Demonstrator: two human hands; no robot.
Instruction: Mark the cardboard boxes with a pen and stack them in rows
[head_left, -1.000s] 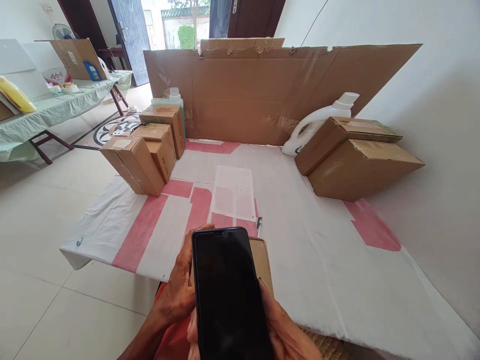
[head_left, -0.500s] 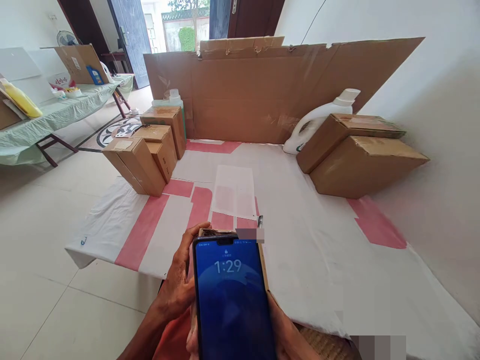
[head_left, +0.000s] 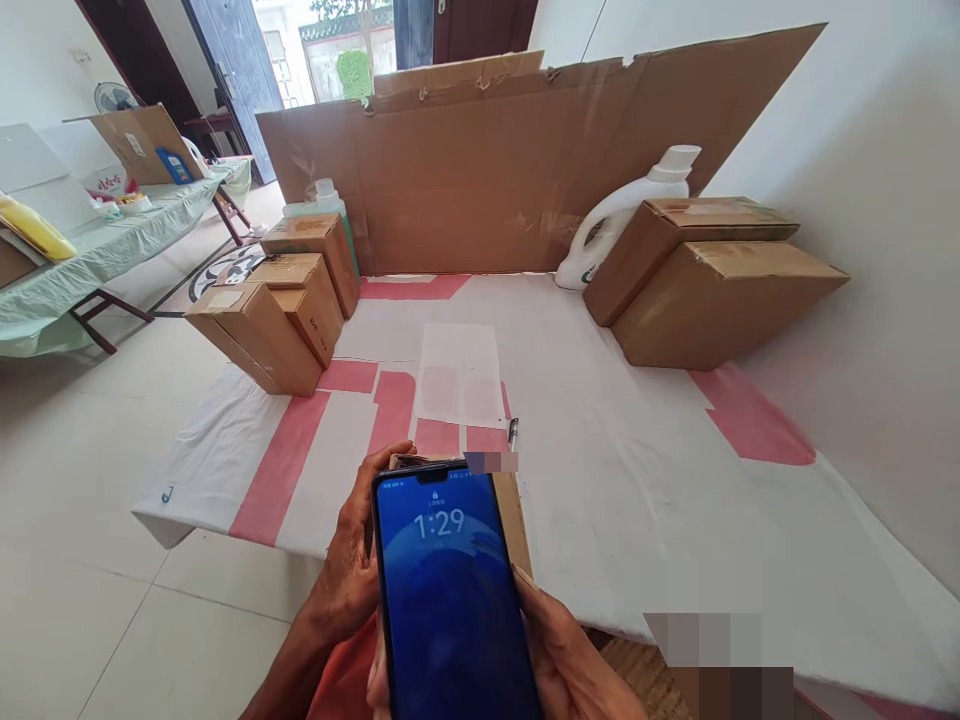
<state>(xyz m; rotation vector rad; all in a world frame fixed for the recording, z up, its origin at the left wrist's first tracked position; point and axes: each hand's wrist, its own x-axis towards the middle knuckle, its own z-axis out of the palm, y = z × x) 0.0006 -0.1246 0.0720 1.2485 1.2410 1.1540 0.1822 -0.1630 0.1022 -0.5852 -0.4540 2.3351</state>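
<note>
A smartphone (head_left: 454, 600) with a lit blue lock screen reading 1:29 is upright at the bottom centre. My right hand (head_left: 566, 640) is closed on its right edge, and fingertips also show at its lower left edge. Behind the phone is a brown cardboard box (head_left: 514, 520), mostly hidden. My left hand (head_left: 349, 545) wraps round the box's left side, its fingers reaching the top edge. Just beyond, a pen (head_left: 513, 434) lies on the cloth near a pale translucent sheet (head_left: 459, 372).
A white and pink cloth (head_left: 600, 480) covers the table. Cardboard boxes (head_left: 289, 310) and a green-tinted bottle (head_left: 326, 195) stand left. More boxes (head_left: 720, 300) and a white jug (head_left: 615, 215) stand right. A cardboard panel (head_left: 465, 180) closes the back; a wall rises right.
The view has shifted and tilted slightly. The phone has moved a little left against the box, exposing more of the box's right side. More of my right hand shows at the phone's edge.
</note>
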